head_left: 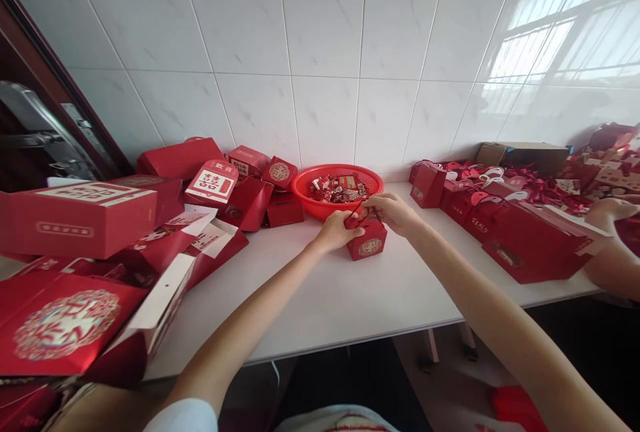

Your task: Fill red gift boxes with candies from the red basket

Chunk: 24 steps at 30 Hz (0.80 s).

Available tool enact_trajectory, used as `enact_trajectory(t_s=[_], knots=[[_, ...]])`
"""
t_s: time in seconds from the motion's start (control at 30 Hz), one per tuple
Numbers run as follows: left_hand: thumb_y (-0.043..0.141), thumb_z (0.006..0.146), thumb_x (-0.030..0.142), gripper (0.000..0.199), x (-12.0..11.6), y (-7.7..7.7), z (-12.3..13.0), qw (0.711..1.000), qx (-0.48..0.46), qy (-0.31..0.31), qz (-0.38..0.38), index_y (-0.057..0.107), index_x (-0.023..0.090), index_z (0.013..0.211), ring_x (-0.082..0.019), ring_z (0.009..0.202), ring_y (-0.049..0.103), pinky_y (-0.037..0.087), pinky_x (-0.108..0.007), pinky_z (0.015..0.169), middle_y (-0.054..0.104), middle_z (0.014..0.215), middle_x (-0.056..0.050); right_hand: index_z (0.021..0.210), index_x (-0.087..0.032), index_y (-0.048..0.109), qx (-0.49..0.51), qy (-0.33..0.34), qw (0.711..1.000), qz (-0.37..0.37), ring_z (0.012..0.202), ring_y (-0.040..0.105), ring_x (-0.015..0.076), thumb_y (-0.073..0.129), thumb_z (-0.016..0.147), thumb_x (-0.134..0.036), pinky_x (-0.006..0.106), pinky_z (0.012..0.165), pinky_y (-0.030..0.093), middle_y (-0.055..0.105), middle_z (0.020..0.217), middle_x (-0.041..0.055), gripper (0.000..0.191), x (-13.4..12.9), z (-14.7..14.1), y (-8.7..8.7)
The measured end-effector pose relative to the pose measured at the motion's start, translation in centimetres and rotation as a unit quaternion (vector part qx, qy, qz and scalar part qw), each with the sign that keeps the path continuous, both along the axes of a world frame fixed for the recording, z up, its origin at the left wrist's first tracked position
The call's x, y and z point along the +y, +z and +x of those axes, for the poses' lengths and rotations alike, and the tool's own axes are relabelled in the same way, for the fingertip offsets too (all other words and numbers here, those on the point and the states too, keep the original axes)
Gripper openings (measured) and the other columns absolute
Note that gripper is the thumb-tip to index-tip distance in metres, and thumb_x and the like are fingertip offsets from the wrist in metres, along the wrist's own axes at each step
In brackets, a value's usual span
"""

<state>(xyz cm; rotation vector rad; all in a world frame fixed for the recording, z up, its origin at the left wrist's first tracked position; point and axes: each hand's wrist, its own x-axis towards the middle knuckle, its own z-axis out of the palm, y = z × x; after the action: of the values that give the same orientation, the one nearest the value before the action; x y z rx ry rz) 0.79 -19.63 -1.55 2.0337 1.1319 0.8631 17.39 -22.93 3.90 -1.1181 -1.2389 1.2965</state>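
Observation:
A small red gift box (371,247) with a round gold emblem stands on the white table in front of me. My left hand (336,232) grips its left side near the top, with the thumb along the front. Above the box, my right hand (393,211) pinches a dark red ribbon that loops up from its top. The fingertips partly cover the ribbon, so its exact path cannot be made out. Just behind the box is a red plastic basket (337,207) of small wrapped pieces.
Unfilled-looking red boxes (95,219) pile up on the left of the table (310,299). On the right stand several red gift bags (535,242), with ribboned items and a cardboard box (523,155) behind. Another person's hand (613,212) reaches in at the far right. A tiled wall closes the back.

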Motion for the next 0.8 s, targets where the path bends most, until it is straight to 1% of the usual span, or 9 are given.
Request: enact_trajectory(t_s=[0.17,0.27,0.4,0.47,0.53,0.6,0.63,0.7,0.8], knots=[[0.07,0.074,0.03,0.021,1.0,-1.7,0.4,0.997,-0.054,-0.036,-0.035,0.07,0.018,0.091,-0.024,0.093,0.064,0.049,-0.032,0.077,0.071,0.09,-0.002,0.057,-0.018,0.06,-0.053,-0.011,0.998,0.015,0.06,0.06,0.0135,0.074,0.063,-0.012,0.025,0.059,0.051,0.064,0.061,0.0017,0.016,1.0,0.2,-1.4],[0.071,0.076,0.032,0.026,0.9,-2.2,0.5,0.994,-0.082,-0.046,-0.055,0.071,0.019,0.098,-0.029,0.107,0.064,0.051,-0.035,0.086,0.073,0.105,-0.006,0.055,-0.019,0.053,-0.127,-0.073,0.986,0.074,0.055,0.055,0.0122,0.07,0.062,-0.012,0.024,0.053,0.044,0.056,0.053,-0.0031,0.021,1.7,0.2,-1.7],[0.081,0.071,0.04,0.064,0.5,-3.0,0.0,0.981,-0.169,-0.051,-0.078,0.06,0.024,0.13,-0.031,0.139,0.047,0.043,-0.037,0.106,0.055,0.147,-0.011,0.056,-0.021,0.049,-0.222,-0.15,0.955,0.13,0.056,0.053,0.0129,0.064,0.063,-0.014,0.023,0.05,0.037,0.055,0.054,-0.0044,0.017,2.4,2.0,-1.4],[0.081,0.069,0.04,0.071,0.2,-3.5,-0.4,0.977,-0.196,-0.028,-0.081,0.056,0.024,0.133,-0.029,0.139,0.046,0.04,-0.037,0.109,0.05,0.151,-0.012,0.058,-0.021,0.052,-0.246,-0.171,0.945,0.129,0.057,0.055,0.0136,0.063,0.063,-0.015,0.024,0.052,0.038,0.058,0.056,-0.003,0.013,2.5,3.8,-0.8],[0.078,0.07,0.041,0.055,-0.2,-4.0,-0.7,0.978,-0.194,-0.009,-0.072,0.061,0.021,0.119,-0.026,0.125,0.057,0.043,-0.036,0.104,0.061,0.136,-0.012,0.059,-0.02,0.055,-0.246,-0.191,0.942,0.123,0.057,0.056,0.014,0.064,0.062,-0.015,0.026,0.055,0.042,0.061,0.058,-0.0013,0.011,2.6,6.1,-0.1],[0.072,0.073,0.041,0.031,-0.8,-4.5,-0.8,0.984,-0.169,-0.012,-0.052,0.064,0.02,0.093,-0.022,0.099,0.063,0.047,-0.033,0.092,0.068,0.104,-0.006,0.061,-0.02,0.056,-0.241,-0.205,0.941,0.119,0.058,0.056,0.0142,0.068,0.062,-0.018,0.027,0.057,0.043,0.063,0.061,0.0001,0.012,2.7,8.6,0.6],[0.07,0.073,0.041,0.024,-1.1,-4.7,-0.8,0.987,-0.152,-0.021,-0.04,0.06,0.02,0.08,-0.019,0.085,0.061,0.047,-0.032,0.084,0.065,0.087,-0.003,0.062,-0.02,0.056,-0.25,-0.211,0.938,0.117,0.059,0.056,0.0146,0.069,0.062,-0.02,0.027,0.058,0.043,0.064,0.062,0.0007,0.013,2.7,9.8,0.9],[0.065,0.075,0.042,0.033,-1.9,-5.1,-0.5,0.992,-0.116,-0.045,-0.019,0.044,0.021,0.06,-0.014,0.065,0.047,0.041,-0.028,0.067,0.047,0.063,0.003,0.062,-0.02,0.057,-0.299,-0.239,0.916,0.12,0.061,0.057,0.0158,0.07,0.064,-0.022,0.028,0.059,0.043,0.064,0.064,0.001,0.013,2.7,12.1,1.3],[0.059,0.079,0.041,0.049,-3.6,-5.4,0.1,0.992,-0.075,-0.101,-0.008,0.021,0.022,0.054,-0.01,0.054,0.025,0.026,-0.028,0.055,0.023,0.055,0.006,0.058,-0.019,0.057,-0.382,-0.287,0.871,0.108,0.063,0.055,0.0164,0.069,0.067,-0.022,0.029,0.063,0.043,0.059,0.06,-0.001,0.016,2.9,15.2,1.5]])
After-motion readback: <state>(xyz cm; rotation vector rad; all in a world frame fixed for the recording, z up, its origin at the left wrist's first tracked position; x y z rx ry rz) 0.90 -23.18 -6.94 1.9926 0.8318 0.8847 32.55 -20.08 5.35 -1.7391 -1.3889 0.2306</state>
